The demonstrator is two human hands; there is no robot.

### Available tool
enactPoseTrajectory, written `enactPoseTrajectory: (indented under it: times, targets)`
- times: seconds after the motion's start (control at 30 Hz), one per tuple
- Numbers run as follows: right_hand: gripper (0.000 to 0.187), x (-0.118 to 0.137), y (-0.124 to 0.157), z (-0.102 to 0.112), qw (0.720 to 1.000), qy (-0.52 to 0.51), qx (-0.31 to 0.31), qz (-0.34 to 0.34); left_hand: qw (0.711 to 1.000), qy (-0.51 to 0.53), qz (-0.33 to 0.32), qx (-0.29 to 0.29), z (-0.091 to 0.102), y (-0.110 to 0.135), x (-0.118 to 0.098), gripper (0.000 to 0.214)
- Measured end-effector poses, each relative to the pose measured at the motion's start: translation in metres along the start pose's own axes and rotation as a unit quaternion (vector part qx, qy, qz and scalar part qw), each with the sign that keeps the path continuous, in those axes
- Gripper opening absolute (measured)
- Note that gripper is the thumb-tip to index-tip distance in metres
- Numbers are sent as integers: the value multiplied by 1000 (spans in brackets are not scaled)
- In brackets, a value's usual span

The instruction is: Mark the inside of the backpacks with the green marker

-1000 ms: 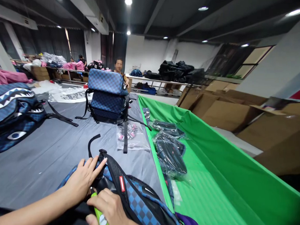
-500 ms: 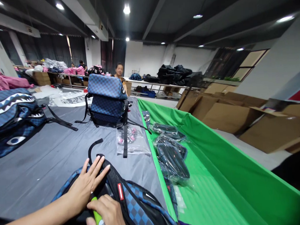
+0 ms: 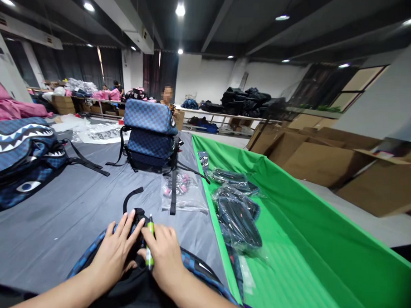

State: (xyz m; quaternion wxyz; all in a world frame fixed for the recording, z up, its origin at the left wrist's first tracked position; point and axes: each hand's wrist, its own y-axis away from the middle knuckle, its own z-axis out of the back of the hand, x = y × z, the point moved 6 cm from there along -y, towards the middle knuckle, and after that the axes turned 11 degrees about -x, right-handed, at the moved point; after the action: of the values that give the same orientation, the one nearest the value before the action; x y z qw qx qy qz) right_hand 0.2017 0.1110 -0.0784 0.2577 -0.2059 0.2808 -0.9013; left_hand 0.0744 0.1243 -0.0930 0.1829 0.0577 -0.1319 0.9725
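A blue-and-black checked backpack (image 3: 203, 268) lies on the grey-covered table in front of me, its black straps and panel towards me. My left hand (image 3: 112, 249) rests on it with fingers stretched over the black strap area near the top. Close beside it, my right hand (image 3: 166, 253) grips a slim lime-green pen-like tool (image 3: 149, 247), whose pale narrow tip points up and away. The tool's exact kind is unclear. A loose black strap end (image 3: 130, 193) curls onto the table beyond my fingers. Both hands cover part of the backpack.
Another checked backpack (image 3: 152, 133) stands ahead, beside a clear bag (image 3: 185, 191) of small parts. Shark-face backpacks (image 3: 21, 153) lie left. On the right, a green-lined trough (image 3: 297, 222) holds plastic-wrapped items (image 3: 238, 218). Cardboard boxes (image 3: 328, 162) stand beyond; a person (image 3: 168, 95) is behind.
My right hand has moved up and forward along the backpack, turning the green tool's tip away from me. My left hand has stayed near the strap top. The view has shifted slightly.
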Motion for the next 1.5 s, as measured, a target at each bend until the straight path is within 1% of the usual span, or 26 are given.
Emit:
enactPoseTrajectory:
  times: [0.07, 0.1, 0.13, 0.17, 0.2, 0.27, 0.33, 0.4, 0.5, 0.57, 0.63, 0.7, 0.83, 0.93, 1.03, 1.13, 1.2, 1.23, 1.3, 1.37, 1.4, 1.43, 1.5]
  targets:
    - [98, -4, -11, -18, 997, 35, 70, -22, 1000, 2, 20, 9, -1, 1, 1, 107]
    - [114, -4, -13, -28, 994, 44, 97, -32, 1000, 3, 25, 11, -1, 1, 1, 108]
    - [124, -4, -13, -39, 991, 55, 119, -37, 1000, 3, 27, 13, -2, 2, 0, 109]
    - [128, -2, -11, -49, 988, 67, 135, -37, 1000, 2, 25, 15, -2, 2, -1, 109]
    - [126, -1, -8, -58, 985, 82, 147, -34, 1000, -1, 24, 20, -3, 2, -2, 109]
    - [112, 0, -3, -71, 980, 107, 164, -34, 999, -12, 25, 33, -6, 2, -4, 105]
    - [103, -1, -1, -78, 976, 116, 178, -39, 998, -25, 26, 48, -10, 0, -6, 101]
    - [105, -2, -3, -79, 974, 113, 188, -47, 998, -28, 20, 55, -12, -3, -6, 100]
    - [113, 0, -7, -69, 973, 105, 198, -57, 998, -16, 12, 59, -7, -2, -4, 102]
    - [114, 7, -7, -53, 972, 98, 204, -60, 998, -14, 15, 54, 5, 2, -2, 100]
    - [111, 12, -8, -36, 972, 99, 204, -59, 999, -14, 23, 40, 19, 6, 1, 100]
    - [104, 12, -11, -27, 972, 102, 208, -48, 999, 1, 26, 35, 26, 5, 5, 103]
    - [99, 6, -14, -28, 969, 105, 223, -31, 996, 26, 19, 82, 16, 1, 12, 111]
    - [93, 4, -11, -29, 971, 112, 210, -5, 995, 21, 7, 102, 11, 1, 10, 115]
    - [87, 5, -9, -33, 975, 117, 189, 9, 995, 16, 4, 102, 10, 0, 6, 105]
    - [86, 2, -9, -37, 972, 129, 194, 0, 996, 15, 5, 85, 12, 0, 7, 94]
    - [82, 1, -11, -31, 973, 121, 198, 11, 997, 18, 4, 81, 13, 0, 8, 92]
    - [79, 1, -12, -23, 976, 110, 187, 21, 997, 21, 5, 81, 13, 1, 9, 90]
    - [75, 0, -15, 2, 987, 71, 137, 35, 996, 29, 7, 81, 13, 2, 11, 87]
    - [69, -3, -15, 30, 997, -2, 80, 22, 996, 35, 9, 76, 13, 3, 13, 84]
    - [62, -5, -15, 40, 996, -55, 74, 8, 996, 38, 10, 74, 12, 3, 13, 83]
    - [53, -6, -13, 44, 989, -114, 93, -10, 996, 40, 11, 73, 12, 3, 13, 81]
    - [35, -6, -9, 38, 961, -210, 169, -58, 996, 41, 15, 73, 11, 3, 14, 80]
